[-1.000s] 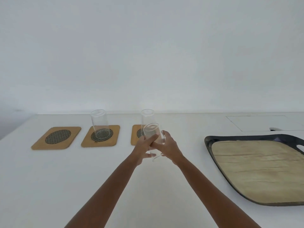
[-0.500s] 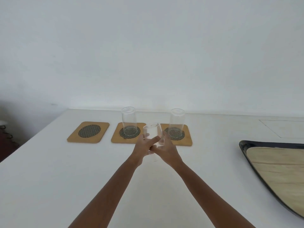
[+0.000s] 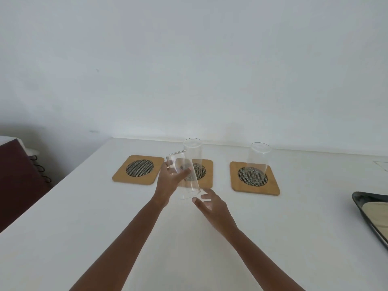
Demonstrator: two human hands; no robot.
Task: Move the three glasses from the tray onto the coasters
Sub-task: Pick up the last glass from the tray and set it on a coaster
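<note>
Three wooden coasters with dark mesh centres lie in a row on the white table. The left coaster [image 3: 138, 170] is bare. A clear glass [image 3: 193, 152] stands on the middle coaster [image 3: 206, 175], and another glass [image 3: 258, 162] stands on the right coaster [image 3: 255, 179]. My left hand [image 3: 169, 182] grips a third clear glass [image 3: 184, 177], tilted, in the air in front of the middle coaster. My right hand [image 3: 212, 206] is just below and right of that glass, fingers spread, apart from it. The dark tray [image 3: 369, 215] with a pale liner shows at the right edge.
The white table [image 3: 105, 227] meets a white wall at the back; its left edge runs diagonally. A dark red piece of furniture [image 3: 16, 175] stands beyond that left edge. A faint rectangular outline [image 3: 381, 165] marks the table at far right.
The glass passed from both hands to my left hand alone and moved left, tilting. My right hand let go and opened. The view swung left, pushing the tray to the right edge.
</note>
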